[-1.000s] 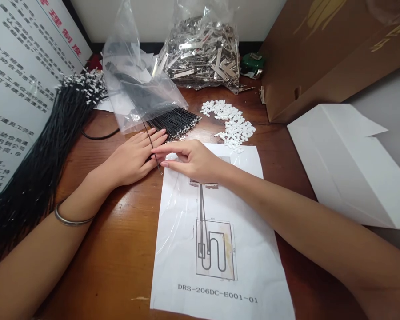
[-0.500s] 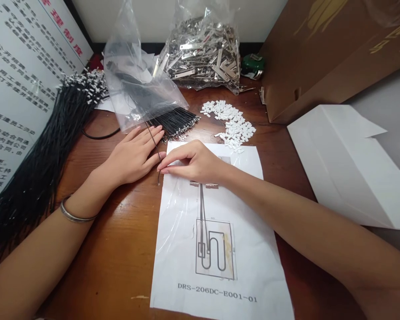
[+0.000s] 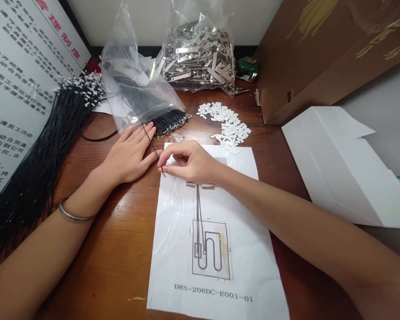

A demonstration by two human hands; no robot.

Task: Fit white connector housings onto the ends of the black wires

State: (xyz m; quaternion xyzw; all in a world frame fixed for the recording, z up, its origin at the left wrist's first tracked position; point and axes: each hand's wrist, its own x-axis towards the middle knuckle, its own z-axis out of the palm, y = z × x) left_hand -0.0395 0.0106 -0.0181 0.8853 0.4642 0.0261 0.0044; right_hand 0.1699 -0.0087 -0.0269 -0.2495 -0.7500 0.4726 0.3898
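A thin black wire slants across the fingers of my left hand and past its thumb tip. That hand lies palm down with its fingers stretched out, just in front of a bundle of black wires with metal-tipped ends. My right hand pinches the wire between thumb and index finger near its end, above the upper left part of the printed sheet. A short, blurred tip of the wire sticks out below the pinch. Part of the bundle lies inside a clear plastic bag.
White sleeves are piled behind the sheet. Metal strips fill a clear bag at the back, beside a green tape measure. White-tipped black wires lean at the left. A brown box and folded white card stand right.
The wire's lower end has swung from hanging straight down to pointing down and right. My right hand still pinches it. The whole view has shifted slightly; my left hand stays flat.
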